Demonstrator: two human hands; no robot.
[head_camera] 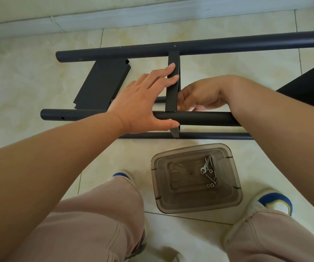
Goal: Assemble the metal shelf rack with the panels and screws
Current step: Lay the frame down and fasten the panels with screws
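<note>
The black metal rack lies on its side on the tiled floor. Its far pole [228, 43] and near pole [205, 118] run left to right, joined by an upright black panel [171, 95] seen edge-on. My left hand [145, 103] grips that panel, fingers over its top edge and thumb pressed on the near pole by a silver screw head [170, 120]. My right hand [201, 95] is curled behind the panel's right side; what it holds is hidden. A loose black panel [101, 84] lies flat to the left.
A clear brown plastic box [235, 193] with several screws, washers and a small wrench [209, 171] stands on the floor between my feet. A third pole [209, 136] lies lower, nearer me. Another black panel [311, 86] is at the right edge. A wall skirting runs along the top.
</note>
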